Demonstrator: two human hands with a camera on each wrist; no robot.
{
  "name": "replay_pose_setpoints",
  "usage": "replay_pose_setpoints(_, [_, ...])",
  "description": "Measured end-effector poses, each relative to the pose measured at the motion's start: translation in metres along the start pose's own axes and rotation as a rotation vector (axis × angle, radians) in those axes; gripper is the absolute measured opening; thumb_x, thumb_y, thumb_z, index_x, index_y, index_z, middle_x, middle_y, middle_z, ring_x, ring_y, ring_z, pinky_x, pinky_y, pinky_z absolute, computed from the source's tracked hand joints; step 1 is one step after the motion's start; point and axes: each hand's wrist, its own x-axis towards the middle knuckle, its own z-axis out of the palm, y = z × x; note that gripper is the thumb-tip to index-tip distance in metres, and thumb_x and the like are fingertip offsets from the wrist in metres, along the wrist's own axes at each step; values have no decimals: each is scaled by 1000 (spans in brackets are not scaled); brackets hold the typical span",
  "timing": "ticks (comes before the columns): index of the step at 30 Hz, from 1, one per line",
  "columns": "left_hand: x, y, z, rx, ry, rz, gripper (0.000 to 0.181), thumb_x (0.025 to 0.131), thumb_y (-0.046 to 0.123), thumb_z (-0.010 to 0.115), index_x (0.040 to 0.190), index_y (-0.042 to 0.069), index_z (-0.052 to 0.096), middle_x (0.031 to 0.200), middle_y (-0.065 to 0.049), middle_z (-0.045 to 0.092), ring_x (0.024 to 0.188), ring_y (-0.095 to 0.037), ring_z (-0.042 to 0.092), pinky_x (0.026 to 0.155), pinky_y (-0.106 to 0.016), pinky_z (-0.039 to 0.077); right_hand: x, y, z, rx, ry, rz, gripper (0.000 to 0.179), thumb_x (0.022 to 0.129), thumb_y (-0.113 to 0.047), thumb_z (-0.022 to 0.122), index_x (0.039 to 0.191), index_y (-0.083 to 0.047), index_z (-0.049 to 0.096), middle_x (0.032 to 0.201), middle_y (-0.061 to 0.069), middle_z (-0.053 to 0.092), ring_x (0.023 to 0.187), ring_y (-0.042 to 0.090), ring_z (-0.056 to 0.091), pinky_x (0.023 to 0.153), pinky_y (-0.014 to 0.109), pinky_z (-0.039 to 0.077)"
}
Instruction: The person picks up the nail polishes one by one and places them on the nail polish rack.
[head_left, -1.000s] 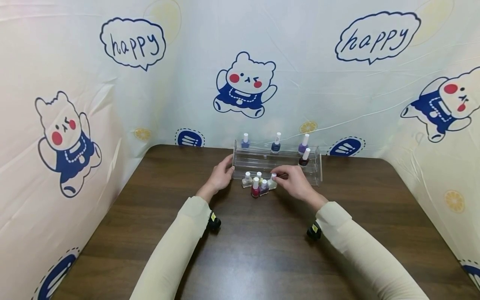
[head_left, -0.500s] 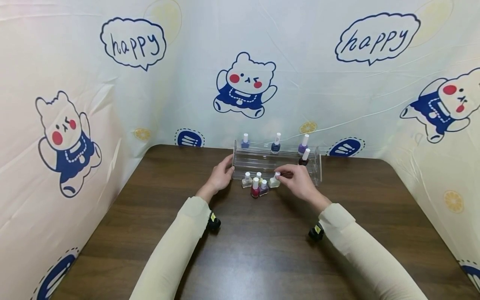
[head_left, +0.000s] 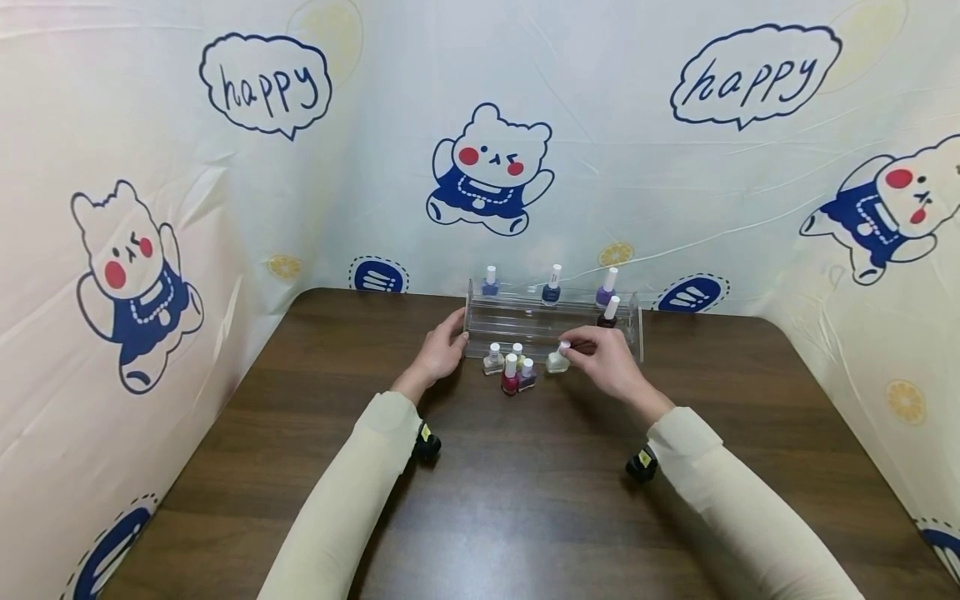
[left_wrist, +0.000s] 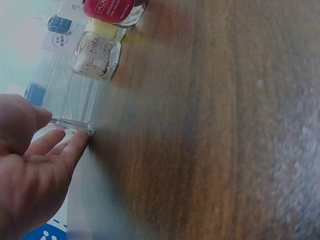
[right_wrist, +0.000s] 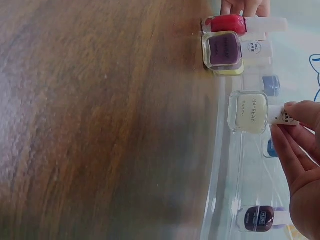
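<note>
My right hand (head_left: 603, 358) pinches the white cap of a pale cream nail polish bottle (right_wrist: 252, 112), held upright before the lower tier of a clear display rack (head_left: 517, 319). My left hand (head_left: 438, 350) holds the rack's left end, thumb and fingertips at its end panel (left_wrist: 75, 125). Left of the cream bottle, a small cluster stands at the rack's front: a red polish (head_left: 510, 379), a purple one (right_wrist: 223, 50), a clear one with flecks (left_wrist: 95, 56) and a yellow one (left_wrist: 111, 29) partly hidden behind them.
On the rack's top tier stand a light blue polish (head_left: 491, 283), a dark blue one (head_left: 551, 290) and a violet one (head_left: 606, 290). A dark maroon polish (right_wrist: 259, 219) sits lower, at the right end. A printed cloth (head_left: 480, 67) hangs behind the brown table (head_left: 495, 500).
My right hand has moved a little to the right with the cream polish, away from the cluster. The left hand has stayed at the rack's end.
</note>
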Motion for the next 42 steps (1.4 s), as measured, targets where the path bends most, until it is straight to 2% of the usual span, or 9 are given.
replay_pose_setpoints(8, [-1,3,-1,7,0,3,56,108,7,45,162,15,31,160,-17,41,136,-36,53,112,-44,45,1,1,-6,-24,16,4,14,92,-5,76,106,-4,78,102,11,77,90,23,74,77,37,63])
replay_pose_setpoints(14, [0,4,0,16,2,-2,57,108,8,45,162,16,30,160,-16,41,136,-35,53,113,-43,44,0,2,-10,-25,11,24,15,93,-7,76,107,-3,77,102,11,76,91,23,74,78,40,63])
replay_pose_setpoints(21, [0,2,0,15,-4,-5,57,108,7,45,162,16,30,160,-16,41,136,-35,53,114,-43,43,-2,3,-14,-17,28,5,18,92,-4,76,109,2,76,103,14,76,92,27,75,79,41,63])
replay_pose_setpoints(28, [0,3,0,23,-5,-6,57,108,7,45,162,17,30,160,-16,41,137,-35,53,114,-43,43,-3,1,-23,-19,40,17,18,91,-2,76,109,2,76,104,15,76,93,28,74,80,42,63])
replay_pose_setpoints(36, [-1,3,-1,24,-4,-3,57,108,8,46,162,17,30,160,-15,41,137,-34,53,114,-43,43,-5,2,-34,-34,58,50,18,93,-4,75,109,2,76,104,16,75,93,29,74,78,38,63])
replay_pose_setpoints(42, [-1,1,0,24,-4,2,57,108,8,46,162,16,30,160,-16,41,136,-34,53,113,-43,45,-7,8,-39,-27,75,39,19,93,-2,74,110,4,75,105,18,75,95,33,74,79,41,62])
